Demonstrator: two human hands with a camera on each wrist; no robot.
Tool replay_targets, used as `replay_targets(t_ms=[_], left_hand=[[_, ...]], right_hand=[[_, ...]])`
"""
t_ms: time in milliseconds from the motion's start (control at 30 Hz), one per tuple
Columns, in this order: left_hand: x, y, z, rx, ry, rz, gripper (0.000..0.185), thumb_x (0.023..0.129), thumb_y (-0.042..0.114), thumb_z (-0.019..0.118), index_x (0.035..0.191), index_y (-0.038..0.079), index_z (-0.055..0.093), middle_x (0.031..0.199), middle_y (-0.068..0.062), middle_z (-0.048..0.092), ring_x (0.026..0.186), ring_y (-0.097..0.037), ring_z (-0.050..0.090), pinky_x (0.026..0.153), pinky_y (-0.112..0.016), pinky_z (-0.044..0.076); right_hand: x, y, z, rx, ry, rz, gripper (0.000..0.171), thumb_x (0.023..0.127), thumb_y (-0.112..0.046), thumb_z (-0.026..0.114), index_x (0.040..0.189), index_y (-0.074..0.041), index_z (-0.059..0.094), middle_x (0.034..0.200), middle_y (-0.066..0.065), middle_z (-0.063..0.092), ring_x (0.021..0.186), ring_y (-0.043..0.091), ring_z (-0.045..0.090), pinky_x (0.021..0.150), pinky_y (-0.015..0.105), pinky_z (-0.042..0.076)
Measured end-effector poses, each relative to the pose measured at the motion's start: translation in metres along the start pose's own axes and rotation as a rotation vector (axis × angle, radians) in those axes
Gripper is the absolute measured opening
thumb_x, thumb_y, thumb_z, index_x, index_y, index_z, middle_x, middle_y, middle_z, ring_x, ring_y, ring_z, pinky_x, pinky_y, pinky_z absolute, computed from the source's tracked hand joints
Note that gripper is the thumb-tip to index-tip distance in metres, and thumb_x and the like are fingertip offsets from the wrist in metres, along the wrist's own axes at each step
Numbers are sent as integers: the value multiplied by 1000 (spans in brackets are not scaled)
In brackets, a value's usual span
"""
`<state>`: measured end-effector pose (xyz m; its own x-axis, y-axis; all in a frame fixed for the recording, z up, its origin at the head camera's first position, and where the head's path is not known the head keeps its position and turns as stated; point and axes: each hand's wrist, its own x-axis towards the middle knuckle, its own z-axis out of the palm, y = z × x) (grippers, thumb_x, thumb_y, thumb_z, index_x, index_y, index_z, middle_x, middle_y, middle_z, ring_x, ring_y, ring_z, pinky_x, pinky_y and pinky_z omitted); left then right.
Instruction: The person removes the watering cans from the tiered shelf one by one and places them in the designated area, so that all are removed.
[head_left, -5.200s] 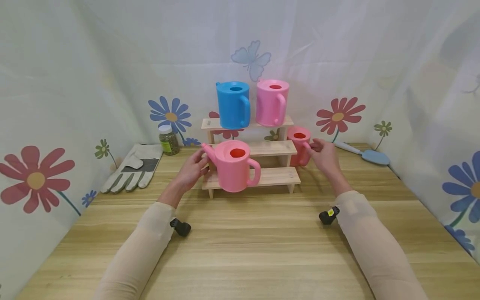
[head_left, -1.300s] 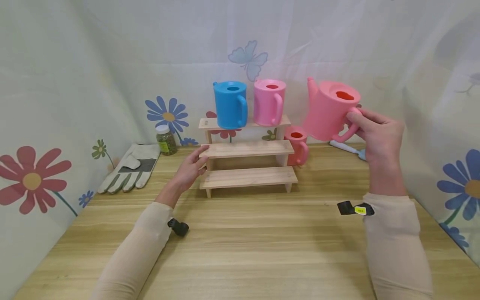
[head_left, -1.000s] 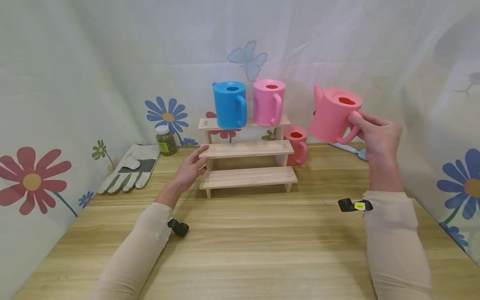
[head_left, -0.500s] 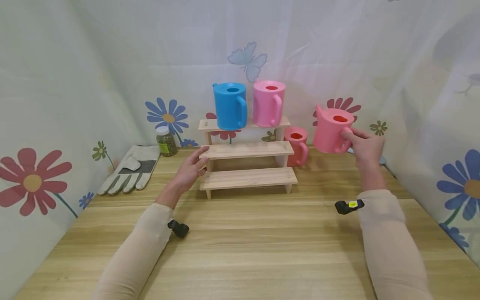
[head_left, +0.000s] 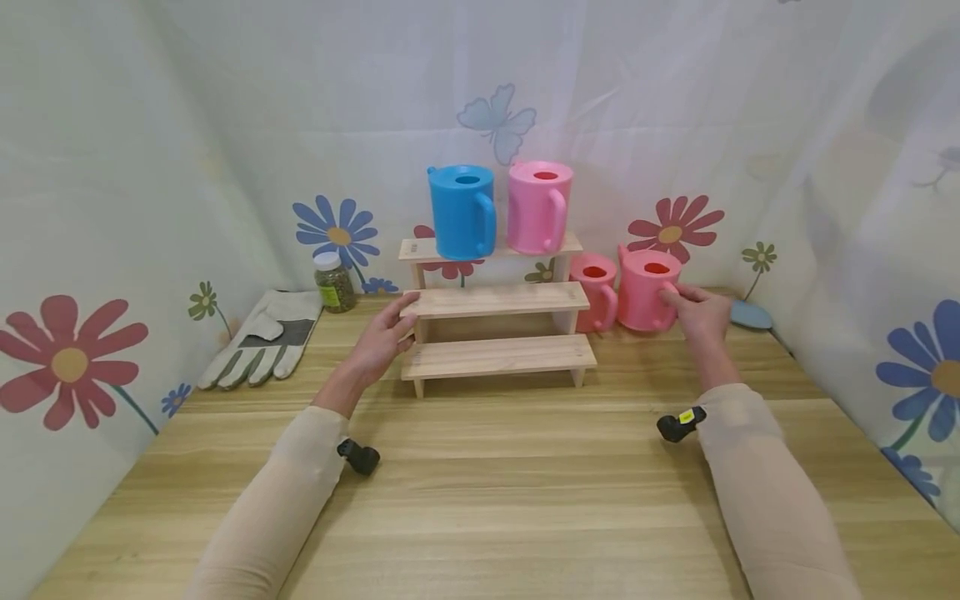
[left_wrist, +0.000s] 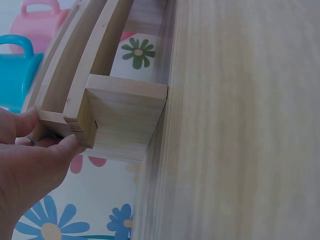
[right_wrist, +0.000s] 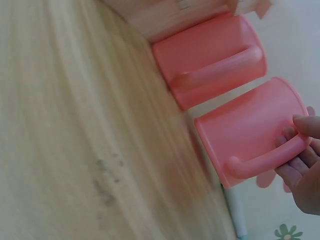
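Observation:
My right hand (head_left: 702, 315) grips the handle of a coral-pink watering can (head_left: 647, 287), which stands upright at the table's back, right of the shelf. In the right wrist view, the fingers curl round the handle (right_wrist: 270, 161) near its top. Close on its left stands a second coral-pink watering can (head_left: 592, 283), beside the wooden tiered shelf (head_left: 495, 357). My left hand (head_left: 380, 343) holds the left end of the shelf's middle tier; the left wrist view shows thumb and fingers about the board's end (left_wrist: 80, 125). A blue watering can (head_left: 459, 215) and a pink watering can (head_left: 536, 212) stand on the top tier.
At the back left lie a pair of work gloves (head_left: 273, 333) and a jar of green pellets (head_left: 335, 285) with a white lid. A blue-grey trowel (head_left: 750, 315) lies behind my right hand. A flowered curtain (head_left: 225, 108) surrounds the wooden table (head_left: 510, 500).
From the shelf's bottom tier, the coral-pink can has gone right through the air in my right hand, then down onto the table beside the other one. My left hand has stayed at the shelf.

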<state>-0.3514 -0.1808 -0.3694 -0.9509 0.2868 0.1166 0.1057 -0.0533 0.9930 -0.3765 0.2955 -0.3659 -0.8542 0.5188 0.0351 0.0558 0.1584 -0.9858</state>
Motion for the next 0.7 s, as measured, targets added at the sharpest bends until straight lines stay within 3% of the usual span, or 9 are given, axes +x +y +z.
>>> replay_targets(t_ms=[167,267,433,500,600,700], left_hand=[[0,1,1,-6,-3,2,48,98,11,36,144,9,22,149,-8,9,129,-27,18,103,-51,18],[0,1,0,-10,-6,9,48,98,11,36,144,9,22,149,-8,9,129,-27,18,103,-52,18],[0,2,-1,4,-9,12,48,99,11,36,144,9,22,148,-7,10,127,-26,20,103,-50,20],[0,2,-1,4,-9,8,48,99,11,36,144,9,22,147,-8,12,127,-27,20,103,-50,20],[0,2,-1,-2,-8,6,48,99,11,36,144,8,22,147,-9,12,127,-28,20,103,-50,20],[-1,2,0,2,-9,5,47,99,10,35,144,9,22,147,-9,12,127,-27,20,103,-50,20]], right_hand=[[29,30,10,61,15,-3,49,66,-40,78,111,-24,68,108,1,61,86,12,55,72,19,48],[61,61,16,74,17,-85,50,61,-47,78,107,-28,69,102,1,62,82,13,58,64,16,49],[97,95,28,-28,12,-187,55,66,-56,69,115,-34,62,106,2,60,91,15,58,74,21,49],[101,98,31,-63,11,-189,55,68,-58,66,117,-35,60,108,2,59,93,15,56,76,23,49],[97,95,31,-96,3,-187,55,70,-56,64,119,-34,59,108,1,58,93,14,55,70,19,49],[72,73,27,-86,-12,-142,54,72,-51,67,121,-29,59,109,3,58,93,15,55,62,17,49]])
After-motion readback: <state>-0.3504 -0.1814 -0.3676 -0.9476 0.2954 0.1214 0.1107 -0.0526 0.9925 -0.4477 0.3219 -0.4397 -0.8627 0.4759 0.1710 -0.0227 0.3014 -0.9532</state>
